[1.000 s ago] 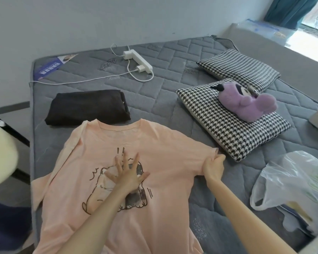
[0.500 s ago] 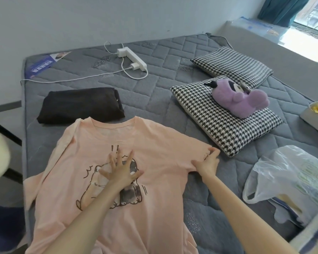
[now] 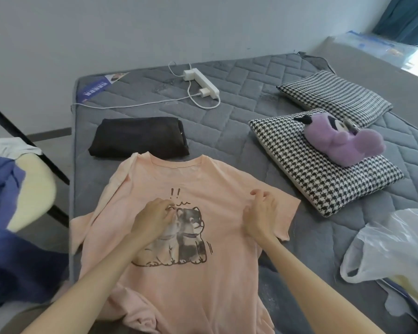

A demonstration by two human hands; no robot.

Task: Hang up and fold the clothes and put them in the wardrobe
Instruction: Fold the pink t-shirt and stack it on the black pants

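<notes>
Left hand [image 3: 152, 216] lies on the pink T-shirt [image 3: 203, 285], on top of the animal print. Its fingers are bent and the fingertips are on the cloth; I cannot tell if they pinch the cloth or only press it. Right hand [image 3: 261, 213] lies on the T-shirt close to the sleeve on the person's right side, and its curled fingers pinch a small fold of cloth there.

The T-shirt is spread with the front up on the grey mattress [image 3: 239, 131], along its left edge near the person. The collar points to the far edge and touches a folded black garment [image 3: 138, 138]. The other sleeve reaches the left edge of the mattress, and the hem is bunched at the near edge.

Near the far edge lies a white power strip [image 3: 203, 84] with its cable. Toward the right edge are two checked pillows, a near pillow [image 3: 311, 186] and a far pillow [image 3: 336, 95]. A purple plush toy [image 3: 343, 143] lies on the near pillow. A plastic bag [image 3: 391, 247] is at the near right corner. Beside the left edge stands a pale chair [image 3: 34, 184] with blue clothes [image 3: 5, 237] on it.
</notes>
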